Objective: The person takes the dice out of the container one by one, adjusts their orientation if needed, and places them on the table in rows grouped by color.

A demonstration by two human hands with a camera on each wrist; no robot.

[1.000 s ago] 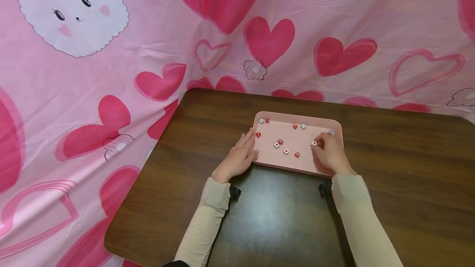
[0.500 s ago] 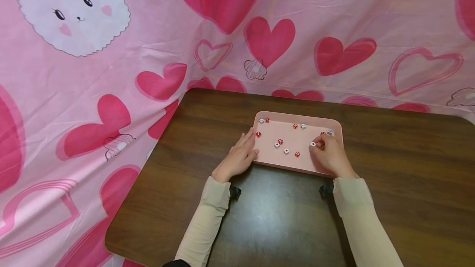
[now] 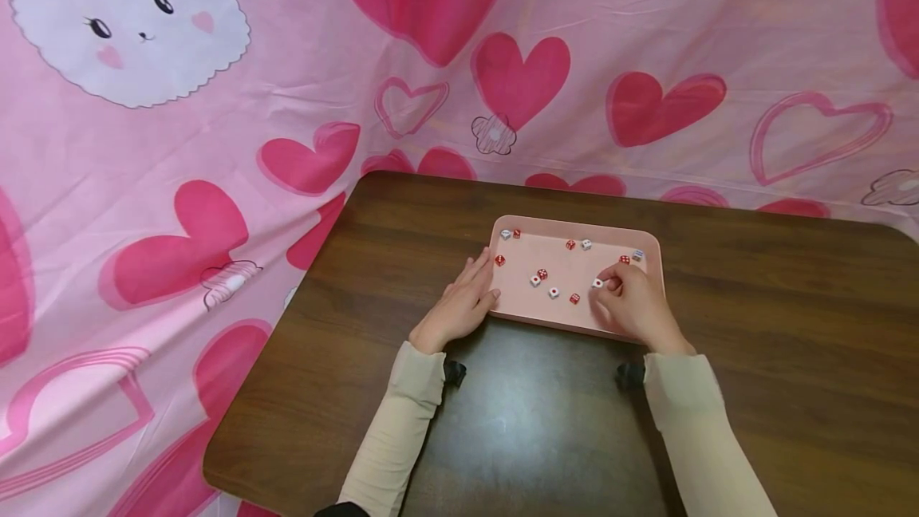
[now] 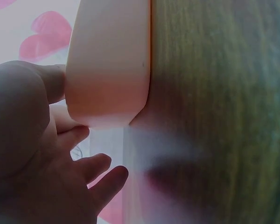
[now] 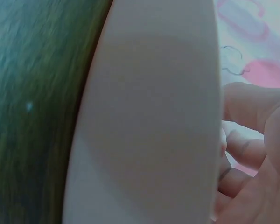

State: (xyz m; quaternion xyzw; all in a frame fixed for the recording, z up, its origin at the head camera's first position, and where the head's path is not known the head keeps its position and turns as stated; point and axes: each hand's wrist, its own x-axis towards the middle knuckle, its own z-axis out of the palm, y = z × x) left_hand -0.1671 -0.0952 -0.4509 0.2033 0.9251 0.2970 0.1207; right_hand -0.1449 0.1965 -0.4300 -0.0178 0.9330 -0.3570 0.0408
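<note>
head view: right hand (image 3: 635, 301) pinches a white die (image 3: 597, 283) between thumb and forefinger over the floor of the pink tray (image 3: 574, 271), a red die (image 3: 625, 260) just beyond its forefinger; left hand (image 3: 458, 305), fingers straight and holding nothing, rests against the tray's near-side end. left wrist: thumb at the rim, fingers spread beside the wall, table past them. right wrist: tray wall partly hides the curled fingers; pinch can't be told here.

Pink heart-print fabric backdrop (image 3: 301, 46), creased.
Brown wood-grain tabletop (image 3: 790, 325), rounded corners; diffuse light reflection (image 3: 511, 425) on near side.
</note>
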